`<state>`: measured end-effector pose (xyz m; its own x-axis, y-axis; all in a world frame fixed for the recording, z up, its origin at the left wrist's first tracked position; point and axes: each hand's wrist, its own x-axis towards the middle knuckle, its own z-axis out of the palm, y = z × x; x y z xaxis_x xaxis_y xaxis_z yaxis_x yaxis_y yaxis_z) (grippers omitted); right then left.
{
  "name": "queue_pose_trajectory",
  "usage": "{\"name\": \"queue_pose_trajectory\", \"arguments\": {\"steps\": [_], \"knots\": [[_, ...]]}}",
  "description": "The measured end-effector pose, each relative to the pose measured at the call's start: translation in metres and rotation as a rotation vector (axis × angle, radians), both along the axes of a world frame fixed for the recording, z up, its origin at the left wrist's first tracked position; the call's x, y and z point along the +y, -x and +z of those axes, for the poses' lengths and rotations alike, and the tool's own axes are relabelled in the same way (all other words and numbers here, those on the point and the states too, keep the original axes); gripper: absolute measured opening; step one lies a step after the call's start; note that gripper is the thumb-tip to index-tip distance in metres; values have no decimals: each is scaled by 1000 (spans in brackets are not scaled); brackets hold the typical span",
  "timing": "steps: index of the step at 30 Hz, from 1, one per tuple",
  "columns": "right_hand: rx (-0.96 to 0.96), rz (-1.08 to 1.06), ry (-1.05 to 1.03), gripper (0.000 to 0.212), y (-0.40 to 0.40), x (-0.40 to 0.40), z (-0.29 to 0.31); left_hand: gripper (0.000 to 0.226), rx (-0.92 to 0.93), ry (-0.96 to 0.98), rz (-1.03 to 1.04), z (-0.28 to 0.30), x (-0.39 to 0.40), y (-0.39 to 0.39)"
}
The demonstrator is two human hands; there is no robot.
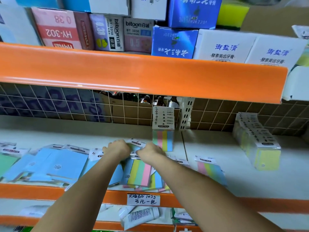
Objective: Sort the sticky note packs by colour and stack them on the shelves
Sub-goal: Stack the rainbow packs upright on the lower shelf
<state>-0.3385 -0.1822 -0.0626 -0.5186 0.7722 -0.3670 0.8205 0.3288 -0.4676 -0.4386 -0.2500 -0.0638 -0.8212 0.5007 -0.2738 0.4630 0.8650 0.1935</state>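
Note:
Both my hands reach onto the white middle shelf (209, 143). My left hand (117, 149) and my right hand (151, 151) together grip a blue sticky note pack (135, 144) with a white header, just above a loose pile. Under them lies a multicolour striped pack (139, 173). Blue packs (55, 164) are scattered to the left. A stack of striped packs (163, 129) leans upright against the wire back. A yellow stack (260, 143) leans at the right. One striped pack (209, 168) lies flat alone.
An orange shelf lip (150, 76) overhangs the work area, carrying boxed goods (173, 42). A wire grid (66, 104) backs the shelf. A handwritten price label (143, 199) sits on the front orange edge. Toothpaste tubes (140, 216) lie on the shelf below.

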Motion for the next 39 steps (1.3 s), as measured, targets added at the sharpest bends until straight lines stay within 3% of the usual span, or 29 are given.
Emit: {"name": "queue_pose_trajectory", "arguments": {"steps": [6, 12, 17, 22, 26, 33, 39], "knots": [[-5, -122, -73, 29, 16, -5, 1, 14, -19, -1, -7, 5, 8, 1], [150, -185, -6, 23, 16, -2, 10, 17, -111, -87, 62, 16, 7, 2], [322, -143, 47, 6, 14, 3, 13, 26, -197, -344, 153, 21, 7, 1], [505, -145, 21, 18, -7, 26, 31, 20, -203, -669, 155, 29, 19, -14], [495, -166, -91, 20, -28, 50, 42, 20, -245, -808, 112, 37, 39, -40], [406, -220, -145, 17, -64, 77, 34, 52, -277, -713, -61, 15, 56, -70], [351, -149, -93, 32, -69, 74, 14, 54, -204, -568, -55, 1, 56, -77]]}}
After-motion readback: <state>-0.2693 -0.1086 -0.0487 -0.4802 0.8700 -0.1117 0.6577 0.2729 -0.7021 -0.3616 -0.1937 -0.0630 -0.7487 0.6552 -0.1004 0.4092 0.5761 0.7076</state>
